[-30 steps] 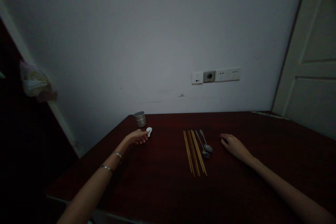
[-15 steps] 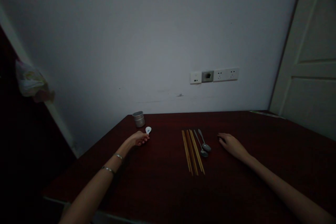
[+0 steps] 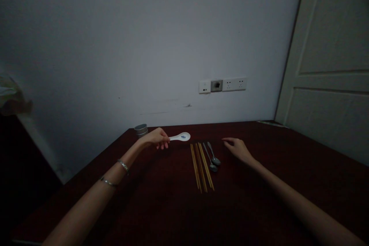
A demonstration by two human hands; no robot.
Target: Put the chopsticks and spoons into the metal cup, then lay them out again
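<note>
My left hand (image 3: 158,138) pinches the handle end of a white soup spoon (image 3: 183,137) that has a small blue pattern in its bowl. The spoon is held level, its bowl pointing right. Behind my left wrist stands a round metal cup (image 3: 141,127), partly hidden. Several wooden chopsticks (image 3: 201,167) lie side by side on the table, and two metal spoons (image 3: 212,157) lie just right of them. To the right of those spoons is my right hand (image 3: 236,148), low over the table or on it, thumb and fingers apart and holding nothing.
The dark red table (image 3: 161,200) runs back to a pale wall (image 3: 161,46) with a row of sockets (image 3: 233,83). A white door (image 3: 331,103) stands at the right. A plastic bag (image 3: 10,94) hangs at the far left.
My left hand has moved up and right with the white spoon, whose bowl has swung from pointing away to pointing right. The view has turned right. My right hand's fingers have spread.
</note>
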